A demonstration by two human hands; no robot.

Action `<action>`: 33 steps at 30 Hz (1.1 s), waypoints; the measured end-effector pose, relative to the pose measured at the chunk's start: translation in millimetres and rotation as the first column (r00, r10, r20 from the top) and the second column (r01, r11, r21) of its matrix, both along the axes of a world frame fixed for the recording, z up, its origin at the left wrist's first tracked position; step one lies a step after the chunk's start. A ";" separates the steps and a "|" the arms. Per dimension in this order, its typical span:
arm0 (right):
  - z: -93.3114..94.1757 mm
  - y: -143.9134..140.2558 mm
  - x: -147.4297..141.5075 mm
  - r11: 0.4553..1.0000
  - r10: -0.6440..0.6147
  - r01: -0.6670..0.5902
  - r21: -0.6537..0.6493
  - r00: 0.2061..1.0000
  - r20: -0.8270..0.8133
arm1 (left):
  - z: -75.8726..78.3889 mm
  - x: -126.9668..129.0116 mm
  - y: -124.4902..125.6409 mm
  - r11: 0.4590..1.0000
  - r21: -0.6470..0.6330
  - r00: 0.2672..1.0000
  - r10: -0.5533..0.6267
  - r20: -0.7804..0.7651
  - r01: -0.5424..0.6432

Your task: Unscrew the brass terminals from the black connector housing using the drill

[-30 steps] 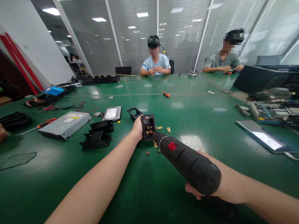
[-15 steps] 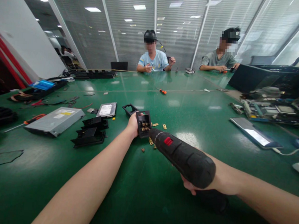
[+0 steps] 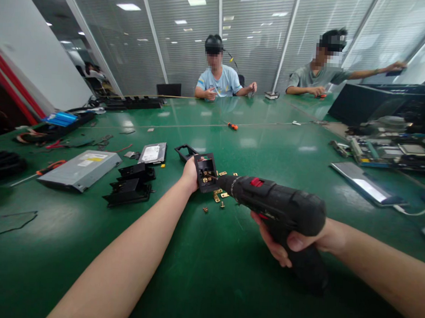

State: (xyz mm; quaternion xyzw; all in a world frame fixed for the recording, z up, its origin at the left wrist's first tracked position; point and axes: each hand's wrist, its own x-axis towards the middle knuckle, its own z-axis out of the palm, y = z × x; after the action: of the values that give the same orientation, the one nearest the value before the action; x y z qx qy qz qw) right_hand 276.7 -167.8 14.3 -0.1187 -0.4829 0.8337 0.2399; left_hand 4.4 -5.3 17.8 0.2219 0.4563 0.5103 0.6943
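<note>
The left hand (image 3: pixel 189 175) is closed around the side of a black housing (image 3: pixel 205 166), well away from the far edge of the counter (image 3: pixel 192 267). The right hand (image 3: pixel 300 240) is wrapped around the grip of a power drill (image 3: pixel 283 201); its bit (image 3: pixel 213 177) enters the housing's open face, near the brass terminals (image 3: pixel 206 179). Whether the tip sits in a screw, I cannot tell. In my judgement, the bit should be straight with the screw, the trigger pressed gently, and the left fingers kept behind the rim.
</note>
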 end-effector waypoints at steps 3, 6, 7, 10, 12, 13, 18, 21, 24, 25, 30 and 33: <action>2.5 -0.7 -4.2 0.999 -0.003 0.002 -0.033 0.999 -0.049 | 0.2 0.5 -0.6 1.000 0.004 1.000 -0.003 -0.003 0.003; 5.7 -2.6 -4.4 0.999 -0.023 0.021 -0.024 0.998 -0.060 | 0.0 0.7 -0.9 1.000 0.011 1.000 0.000 0.014 0.000; 6.2 -2.9 -3.6 1.000 -0.021 0.020 -0.017 0.998 -0.060 | 0.0 0.8 -0.9 1.000 0.013 1.000 0.001 0.011 -0.001; 5.8 -2.5 -0.7 1.000 -0.014 0.013 -0.027 0.999 -0.046 | 0.3 1.0 -1.0 1.000 0.005 1.000 0.004 -0.011 -0.004; 3.8 -1.3 0.4 0.999 -0.006 0.005 -0.035 0.999 -0.040 | 0.2 1.2 -1.1 1.000 -0.002 1.000 0.015 -0.008 -0.015; 2.3 -0.3 0.6 0.999 0.002 -0.004 -0.033 0.999 -0.043 | 0.1 1.2 -1.1 1.000 -0.002 1.000 0.024 0.000 -0.024; -4.3 7.8 1.0 0.997 0.082 -0.081 0.008 0.996 -0.033 | -2.1 1.0 -0.5 1.000 0.006 0.999 0.026 0.023 -0.026; -3.9 11.1 2.5 0.993 0.108 -0.108 0.039 0.994 -0.001 | -4.0 1.4 0.4 0.999 0.011 0.998 0.053 0.040 -0.053; -1.0 10.3 3.7 0.995 0.077 -0.078 0.061 0.997 0.027 | -6.3 1.9 1.1 0.997 0.040 0.995 0.064 0.073 -0.068; -0.4 9.4 3.8 0.995 0.062 -0.065 0.069 0.997 0.041 | -7.1 2.0 1.2 0.997 0.048 0.995 0.058 0.080 -0.062; -3.4 6.0 3.2 0.992 -0.006 -0.004 0.124 0.997 0.081 | -9.6 1.9 0.3 0.996 0.071 0.998 0.040 0.049 -0.044; -9.4 7.4 3.2 0.984 0.000 -0.013 0.180 0.997 0.071 | -9.3 1.5 -0.4 0.996 0.082 0.999 0.027 0.019 -0.028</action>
State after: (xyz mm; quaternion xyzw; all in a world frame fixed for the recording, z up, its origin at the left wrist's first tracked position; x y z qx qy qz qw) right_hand 279.9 -160.4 4.9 -0.1242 -0.5649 0.7827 0.2297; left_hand 5.9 -5.7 8.5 0.2396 0.4317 0.5401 0.6816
